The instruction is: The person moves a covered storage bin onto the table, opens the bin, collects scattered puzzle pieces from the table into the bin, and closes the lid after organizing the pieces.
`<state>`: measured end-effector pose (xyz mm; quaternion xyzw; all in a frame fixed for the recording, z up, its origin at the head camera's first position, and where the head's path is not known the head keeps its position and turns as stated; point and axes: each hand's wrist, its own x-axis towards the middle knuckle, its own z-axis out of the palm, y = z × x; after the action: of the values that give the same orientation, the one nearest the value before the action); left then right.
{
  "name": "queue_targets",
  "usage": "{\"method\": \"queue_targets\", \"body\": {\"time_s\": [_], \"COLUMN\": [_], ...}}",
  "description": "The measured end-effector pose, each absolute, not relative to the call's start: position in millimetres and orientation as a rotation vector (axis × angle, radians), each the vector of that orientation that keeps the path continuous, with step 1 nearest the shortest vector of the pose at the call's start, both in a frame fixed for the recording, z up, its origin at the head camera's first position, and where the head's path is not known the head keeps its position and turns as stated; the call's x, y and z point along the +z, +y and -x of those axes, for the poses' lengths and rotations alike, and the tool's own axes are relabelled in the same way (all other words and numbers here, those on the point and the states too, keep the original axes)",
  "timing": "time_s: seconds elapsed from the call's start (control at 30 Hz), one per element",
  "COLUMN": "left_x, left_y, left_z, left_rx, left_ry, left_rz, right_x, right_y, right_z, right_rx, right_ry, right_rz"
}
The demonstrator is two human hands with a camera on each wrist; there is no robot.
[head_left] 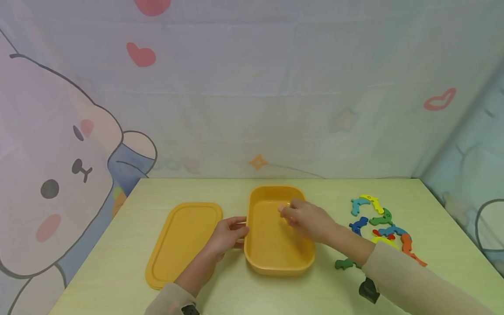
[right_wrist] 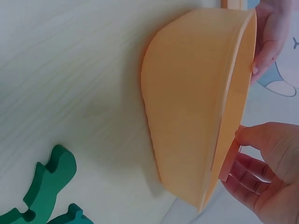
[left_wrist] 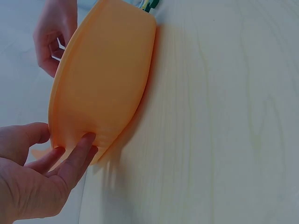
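A deep yellow-orange plastic tub stands on the table. My left hand holds its left side, with the thumb at the rim and the fingertips pressed on the outer wall. Over the tub's opening, my right hand pinches a small orange-red puzzle piece between thumb and fingers; most of the piece is hidden by the fingers and the tub wall.
A flat yellow lid lies left of the tub. Several colourful curved puzzle pieces, among them a green one and an orange one, lie to the right, partly behind the right forearm. A black piece sits nearer the front.
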<state>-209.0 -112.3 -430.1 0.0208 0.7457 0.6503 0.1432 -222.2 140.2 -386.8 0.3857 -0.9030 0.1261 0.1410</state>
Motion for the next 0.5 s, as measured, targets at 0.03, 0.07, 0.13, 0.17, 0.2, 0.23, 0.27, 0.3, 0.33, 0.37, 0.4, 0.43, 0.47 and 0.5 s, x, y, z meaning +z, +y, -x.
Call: {"method": "queue_targets", "body": {"time_s": [0.03, 0.07, 0.13, 0.17, 0.2, 0.23, 0.27, 0.3, 0.33, 0.37, 0.4, 0.43, 0.47, 0.5], "left_x": [-430, -430, -430, -430, -430, -430, -430, -430, -430, -430, -430, -430, -430, -430], "left_y": [-112, -112, -112, -112, -112, -112, -112, -113, -113, -113, -113, -113, -112, -112], "left_z": [209, 209, 208, 208, 209, 209, 209, 209, 209, 208, 208, 208, 208, 208], "left_rx": [1.876, 1.876, 1.875, 1.875, 1.876, 1.876, 1.876, 1.876, 1.877, 1.876, 1.877, 1.877, 1.876, 1.875], "left_ry": [2.15, 2.15, 2.152, 2.152, 2.151, 2.151, 2.15, 2.151, 2.15, 2.15, 2.149, 2.148, 2.149, 2.15], "left_rz": [-0.059, -0.06, -0.062, -0.064, -0.066, -0.07, -0.072, -0.075, -0.077, -0.081, -0.082, -0.08, -0.079, -0.077], "right_x": [-387, -388, -389, -389, -389, -389, -389, -388, -388, -387, -387, -387, -387, -387], "right_y": [139, 138, 136, 135, 134, 133, 132, 131, 130, 129, 128, 127, 127, 126], "right_z": [221, 220, 217, 216, 215, 214, 212, 211, 210, 209, 207, 206, 205, 204], "right_rx": [0.368, 0.364, 0.352, 0.346, 0.347, 0.345, 0.344, 0.351, 0.36, 0.369, 0.375, 0.377, 0.379, 0.384], "right_ry": [-2.603, -2.595, -2.583, -2.576, -2.572, -2.57, -2.57, -2.57, -2.572, -2.572, -2.57, -2.565, -2.561, -2.557], "right_rz": [-1.125, -1.136, -1.155, -1.164, -1.174, -1.184, -1.193, -1.204, -1.216, -1.231, -1.242, -1.252, -1.264, -1.276]}}
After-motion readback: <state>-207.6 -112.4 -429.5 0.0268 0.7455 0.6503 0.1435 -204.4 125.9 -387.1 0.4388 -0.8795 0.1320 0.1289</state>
